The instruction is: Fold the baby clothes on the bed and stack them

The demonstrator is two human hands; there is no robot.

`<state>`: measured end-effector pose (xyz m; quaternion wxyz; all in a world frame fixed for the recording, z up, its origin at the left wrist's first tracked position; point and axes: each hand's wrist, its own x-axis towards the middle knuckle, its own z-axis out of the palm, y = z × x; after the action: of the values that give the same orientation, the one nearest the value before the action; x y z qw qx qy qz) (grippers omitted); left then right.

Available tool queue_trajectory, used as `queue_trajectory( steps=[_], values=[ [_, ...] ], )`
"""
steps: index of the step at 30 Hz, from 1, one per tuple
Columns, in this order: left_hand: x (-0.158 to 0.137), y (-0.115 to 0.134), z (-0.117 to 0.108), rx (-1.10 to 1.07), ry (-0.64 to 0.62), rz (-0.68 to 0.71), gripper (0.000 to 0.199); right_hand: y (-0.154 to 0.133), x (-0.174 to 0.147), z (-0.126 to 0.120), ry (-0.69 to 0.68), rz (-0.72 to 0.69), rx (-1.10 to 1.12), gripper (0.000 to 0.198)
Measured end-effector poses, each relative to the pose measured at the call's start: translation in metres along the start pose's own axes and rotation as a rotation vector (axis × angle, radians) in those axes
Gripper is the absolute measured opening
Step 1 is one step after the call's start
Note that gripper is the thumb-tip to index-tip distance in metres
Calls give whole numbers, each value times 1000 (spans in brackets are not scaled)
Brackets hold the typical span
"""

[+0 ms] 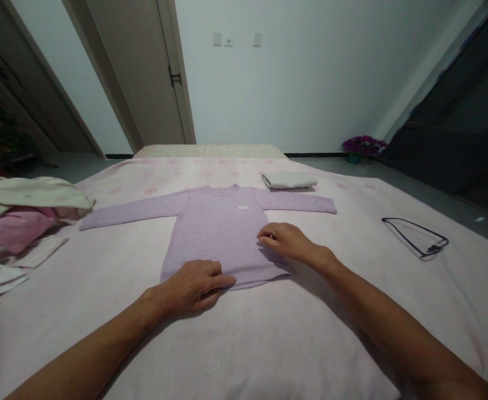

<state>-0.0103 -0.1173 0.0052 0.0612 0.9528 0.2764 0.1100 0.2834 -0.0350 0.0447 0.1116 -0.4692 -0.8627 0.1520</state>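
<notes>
In a room w/ a pale wall (302,94), a bed is covered by a light pink sheet (268,350); on its middle lies the lilac long-sleeved knit top (214,233), flat, neck away from the person, sleeves spread to both sides. It is prob. light, soft & a bit stretchy, not fragile; b/c it is limp, it may wrinkle easily, so best hold is at side seams or hem corners, w/ thumb & fingers, approx. same height both sides.

The left hand (196,286) rests palm down on the hem, index finger straight, others bent; its underside is hidden, so I cannot tell if cloth is held. The right hand (285,241) is over the right side edge, thumb & fingertips narrow, almost together; a pinch of cloth I cannot confirm.

Further out: folded white cloth (289,179) beyond the right sleeve; clothes heap (27,205) at left; thin black loop-shaped item (435,248) at right; purple flowers (364,145) on the floor.
</notes>
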Motion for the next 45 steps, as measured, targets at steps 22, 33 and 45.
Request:
queue_trajectory(
  steps=[22, 33, 45],
  values=[
    [1, 0, -7, -56, -72, 3, 34, -20, 44, 46, 142, -146, -350, 40],
    [5, -25, -37, -344, 94, -345, 38, -5, 51, 48, -26, -81, -237, 62],
    [-29, -21, 9, -9, -35, -216, 72, 27, 108, 63, -62, -11, -298, 68]
  ],
)
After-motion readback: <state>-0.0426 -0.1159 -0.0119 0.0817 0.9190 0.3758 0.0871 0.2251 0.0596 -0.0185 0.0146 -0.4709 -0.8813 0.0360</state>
